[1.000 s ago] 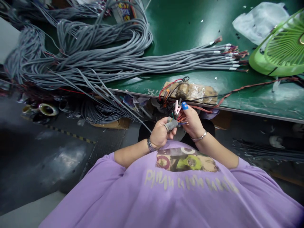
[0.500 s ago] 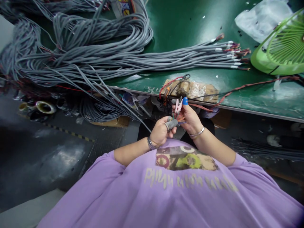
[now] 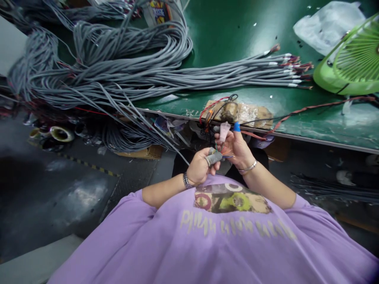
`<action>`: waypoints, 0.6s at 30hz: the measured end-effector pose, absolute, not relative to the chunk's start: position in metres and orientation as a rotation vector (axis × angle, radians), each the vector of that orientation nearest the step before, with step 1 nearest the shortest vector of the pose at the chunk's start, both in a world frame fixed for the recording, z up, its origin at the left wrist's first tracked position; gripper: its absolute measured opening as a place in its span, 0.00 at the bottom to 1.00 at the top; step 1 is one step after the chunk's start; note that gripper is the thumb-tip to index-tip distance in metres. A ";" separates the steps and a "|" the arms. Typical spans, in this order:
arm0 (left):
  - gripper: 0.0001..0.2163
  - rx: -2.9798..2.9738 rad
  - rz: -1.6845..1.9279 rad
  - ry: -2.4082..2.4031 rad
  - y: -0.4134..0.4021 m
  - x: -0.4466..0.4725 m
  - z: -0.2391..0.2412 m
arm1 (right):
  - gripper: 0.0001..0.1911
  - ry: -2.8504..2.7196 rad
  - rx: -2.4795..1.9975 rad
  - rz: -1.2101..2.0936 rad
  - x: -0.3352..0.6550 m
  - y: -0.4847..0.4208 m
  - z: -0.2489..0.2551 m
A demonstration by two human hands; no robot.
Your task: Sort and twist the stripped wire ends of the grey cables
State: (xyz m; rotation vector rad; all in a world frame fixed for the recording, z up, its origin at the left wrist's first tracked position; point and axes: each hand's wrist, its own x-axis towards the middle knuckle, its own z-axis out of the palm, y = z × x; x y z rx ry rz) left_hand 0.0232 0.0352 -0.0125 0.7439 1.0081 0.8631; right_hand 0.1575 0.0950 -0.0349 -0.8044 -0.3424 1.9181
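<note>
My left hand [image 3: 199, 167] is closed around the end of a grey cable [image 3: 177, 152], its thumb wrapped in grey tape. From that end, thin coloured wires [image 3: 227, 152], orange, blue and green among them, fan out towards my right hand [image 3: 242, 152]. A small pink clip [image 3: 224, 131] sits in the fingers of my right hand, its flat side showing. The right thumb wears a blue finger cover [image 3: 237, 126] and points up, a little apart from the clip. Just beyond the hands, a taped cardboard block [image 3: 248, 113] lies on the bench edge.
A large bundle of grey cables [image 3: 124, 69] lies across the green bench [image 3: 225, 27], stripped ends to the right. At right stand a green fan [image 3: 331, 77] and a clear plastic bag [image 3: 328, 25]. A twisted red cord [image 3: 304, 107] runs along the bench. More cables [image 3: 130, 136] hang below.
The pink clip has turned in my right hand, so its flat side now shows. The right thumb has moved slightly right, away from the clip, and the wires are spread wider. My left hand keeps its grip.
</note>
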 end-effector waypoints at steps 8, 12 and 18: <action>0.17 0.692 0.941 1.033 0.036 0.025 -0.010 | 0.16 -0.428 -0.802 1.898 0.164 0.095 -0.034; 0.18 0.671 0.937 1.041 0.040 0.027 -0.011 | 0.14 -0.454 -0.818 1.846 0.162 0.094 -0.034; 0.19 0.659 0.918 1.044 0.041 0.028 -0.013 | 0.20 -0.436 -0.811 1.827 0.157 0.094 -0.037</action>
